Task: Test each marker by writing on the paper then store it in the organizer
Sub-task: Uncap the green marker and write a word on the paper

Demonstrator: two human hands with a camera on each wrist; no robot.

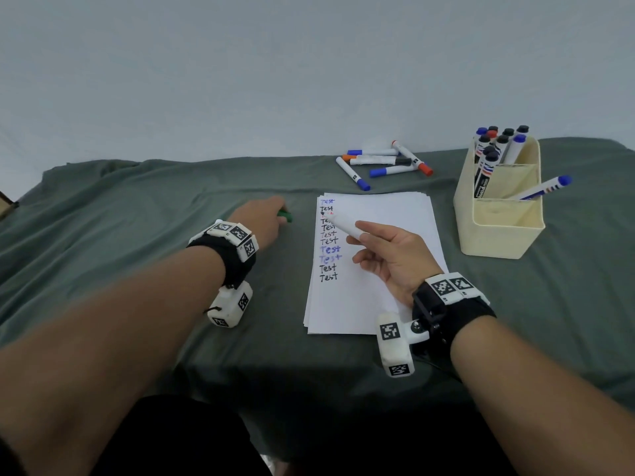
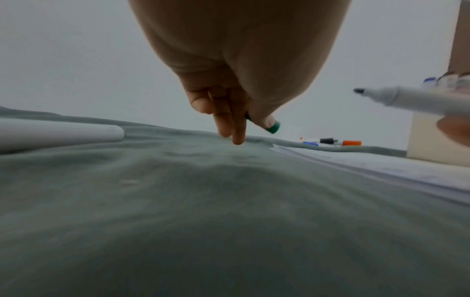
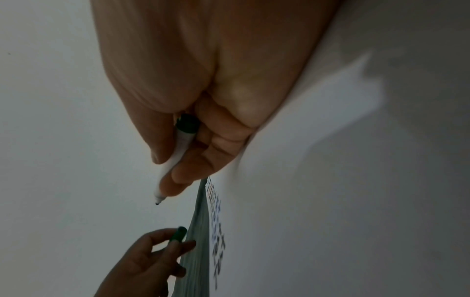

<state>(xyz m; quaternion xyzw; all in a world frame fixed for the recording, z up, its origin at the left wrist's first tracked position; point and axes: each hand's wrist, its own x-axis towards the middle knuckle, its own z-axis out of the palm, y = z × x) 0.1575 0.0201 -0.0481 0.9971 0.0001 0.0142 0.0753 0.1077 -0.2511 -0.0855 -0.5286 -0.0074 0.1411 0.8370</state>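
A grey-green cloth (image 1: pixel 171 201) covers the tabletop, and a stack of white paper (image 1: pixel 385 214) lies on it, with a column of "Test" words down its left edge. Right of the paper stands the cream organizer (image 1: pixel 498 231), with capped markers upright in its rear compartment. Behind the paper lie loose markers (image 1: pixel 385 162). Over the paper, the right hand (image 1: pixel 391 255) grips an uncapped marker (image 1: pixel 340 223). Left of the paper, the left hand (image 1: pixel 261 219) pinches a green cap (image 1: pixel 286 216).
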